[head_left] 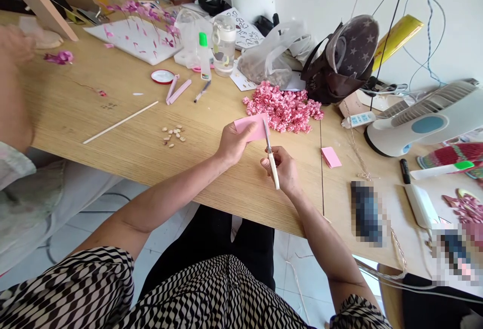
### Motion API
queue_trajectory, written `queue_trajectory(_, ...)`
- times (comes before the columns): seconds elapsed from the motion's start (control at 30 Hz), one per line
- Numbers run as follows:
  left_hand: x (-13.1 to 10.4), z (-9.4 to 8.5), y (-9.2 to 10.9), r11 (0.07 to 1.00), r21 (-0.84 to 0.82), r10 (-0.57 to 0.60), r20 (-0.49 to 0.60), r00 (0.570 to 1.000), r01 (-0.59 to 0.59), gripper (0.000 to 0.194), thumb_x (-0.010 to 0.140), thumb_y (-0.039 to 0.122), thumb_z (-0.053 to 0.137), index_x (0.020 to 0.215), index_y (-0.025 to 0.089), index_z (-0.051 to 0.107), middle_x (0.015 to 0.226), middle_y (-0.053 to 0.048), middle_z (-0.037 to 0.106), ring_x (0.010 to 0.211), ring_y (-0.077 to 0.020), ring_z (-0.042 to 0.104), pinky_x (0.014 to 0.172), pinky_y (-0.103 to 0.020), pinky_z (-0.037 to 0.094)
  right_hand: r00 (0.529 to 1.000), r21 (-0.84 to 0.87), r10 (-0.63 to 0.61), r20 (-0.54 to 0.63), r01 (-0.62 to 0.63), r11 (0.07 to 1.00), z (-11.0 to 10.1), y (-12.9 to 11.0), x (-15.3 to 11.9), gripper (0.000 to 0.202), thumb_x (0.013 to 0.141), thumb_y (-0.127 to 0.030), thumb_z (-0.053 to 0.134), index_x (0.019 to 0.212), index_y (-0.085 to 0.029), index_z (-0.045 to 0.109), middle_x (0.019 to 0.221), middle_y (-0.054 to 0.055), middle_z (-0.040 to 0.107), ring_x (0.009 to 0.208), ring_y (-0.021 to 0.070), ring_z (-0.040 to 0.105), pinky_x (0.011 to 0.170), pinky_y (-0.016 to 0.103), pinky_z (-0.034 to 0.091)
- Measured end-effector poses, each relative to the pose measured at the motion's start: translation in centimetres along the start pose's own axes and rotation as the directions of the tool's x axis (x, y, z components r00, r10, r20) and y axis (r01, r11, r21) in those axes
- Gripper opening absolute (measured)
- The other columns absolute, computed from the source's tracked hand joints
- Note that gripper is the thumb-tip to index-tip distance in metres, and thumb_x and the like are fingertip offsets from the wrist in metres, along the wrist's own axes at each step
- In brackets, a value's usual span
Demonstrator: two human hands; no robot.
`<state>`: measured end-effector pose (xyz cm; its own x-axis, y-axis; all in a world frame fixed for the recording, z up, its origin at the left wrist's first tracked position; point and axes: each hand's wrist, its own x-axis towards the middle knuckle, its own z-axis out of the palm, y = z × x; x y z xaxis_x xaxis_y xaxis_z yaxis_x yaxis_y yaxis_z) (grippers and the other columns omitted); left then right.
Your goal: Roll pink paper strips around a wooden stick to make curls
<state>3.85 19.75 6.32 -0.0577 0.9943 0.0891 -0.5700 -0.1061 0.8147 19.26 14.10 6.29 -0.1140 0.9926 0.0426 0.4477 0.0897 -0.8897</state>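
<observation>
My left hand (233,144) grips a folded pink paper (251,127) by its left side, thumb on top, above the wooden table. White-handled scissors (275,173) are in my right hand (285,167), fingers curled around the handle. Their blades lie at the right part of the pink paper. Just behind the paper is a heap of curled pink paper pieces (287,106). Another small pink paper (331,157) lies to the right of my right hand. Several pale seed-like pieces (174,135) are on the table left of my left hand.
On the wooden table (211,188) stand a green-capped glue bottle (205,60) and a clear jug (224,47). A thin stick (121,121) lies at left, near another person's arm (13,92). A white fan-like device (422,122) and cords are at right.
</observation>
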Motion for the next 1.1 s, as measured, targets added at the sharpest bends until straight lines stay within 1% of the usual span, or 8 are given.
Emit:
queue_trajectory(0.2, -0.22, 0.06, -0.08, 0.998, 0.05, -0.022, -0.005, 1.0, 0.022, 0.03, 0.064, 0.039, 0.08, 0.082, 0.016, 0.068, 0.077, 0.001, 0.068, 0.071, -0.009, 0.061, 0.068, -0.021, 0.051, 1.0, -0.016, -0.002, -0.014, 0.002, 1.0, -0.01, 0.06, 0.05, 0.054, 0.072, -0.066, 0.065, 0.099, -0.021, 0.054, 0.062, -0.005, 0.052, 0.051, 0.0098, 0.043, 0.05, 0.024, 0.032)
queue_trajectory(0.43, -0.3, 0.28, 0.15, 0.999, 0.005, -0.038, -0.013, 0.999, 0.038, 0.034, 0.061, 0.039, 0.082, 0.082, 0.017, 0.068, 0.078, 0.001, 0.069, 0.072, -0.01, 0.062, 0.068, -0.022, 0.052, 1.0, -0.016, -0.003, -0.022, 0.002, 1.0, 0.07, 0.21, 0.06, 0.054, 0.072, -0.067, 0.066, 0.099, -0.021, 0.055, 0.06, -0.006, 0.052, 0.051, 0.0098, 0.043, 0.05, 0.024, 0.032)
queue_trajectory(0.63, -0.3, 0.33, 0.27, 0.998, 0.006, -0.056, -0.023, 0.998, 0.057, 0.037, 0.059, 0.04, 0.083, 0.083, 0.016, 0.068, 0.079, 0.0, 0.069, 0.074, -0.0112, 0.063, 0.07, -0.023, 0.052, 1.0, -0.009, 0.007, -0.031, -0.007, 1.0, 0.11, 0.22, 0.1, 0.057, 0.07, -0.068, 0.067, 0.099, -0.021, 0.055, 0.059, -0.006, 0.051, 0.05, 0.0096, 0.042, 0.05, 0.024, 0.032)
queue_trajectory(0.87, -0.35, 0.35, 0.38, 0.998, -0.01, -0.062, -0.006, 0.998, 0.061, 0.037, 0.059, 0.04, 0.083, 0.081, 0.015, 0.067, 0.077, 0.0, 0.069, 0.074, -0.0116, 0.063, 0.069, -0.023, 0.052, 0.999, -0.006, 0.015, -0.036, -0.015, 1.0, 0.18, 0.36, 0.11, 0.054, 0.071, -0.066, 0.068, 0.097, -0.021, 0.055, 0.057, -0.007, 0.048, 0.049, 0.0092, 0.04, 0.049, 0.024, 0.03)
queue_trajectory(0.97, -0.35, 0.43, 0.49, 0.997, -0.026, -0.068, -0.013, 0.998, 0.068, 0.038, 0.057, 0.039, 0.084, 0.081, 0.015, 0.068, 0.078, 0.0, 0.069, 0.074, -0.0114, 0.063, 0.069, -0.023, 0.052, 1.0, -0.008, 0.002, -0.026, -0.003, 1.0, 0.11, 0.39, 0.11, 0.052, 0.072, -0.064, 0.067, 0.099, -0.021, 0.054, 0.058, -0.007, 0.048, 0.051, 0.0095, 0.04, 0.05, 0.024, 0.031)
queue_trajectory(1.1, -0.13, 0.34, 0.51, 0.999, -0.013, -0.051, -0.036, 0.998, 0.051, 0.038, 0.058, 0.04, 0.084, 0.084, 0.016, 0.069, 0.081, -0.001, 0.07, 0.076, -0.0128, 0.064, 0.07, -0.024, 0.054, 0.999, -0.026, -0.04, 0.029, 0.04, 0.999, -0.04, 0.45, 0.03, 0.052, 0.075, -0.062, 0.064, 0.103, -0.02, 0.053, 0.066, -0.005, 0.05, 0.058, 0.0105, 0.044, 0.055, 0.025, 0.035)
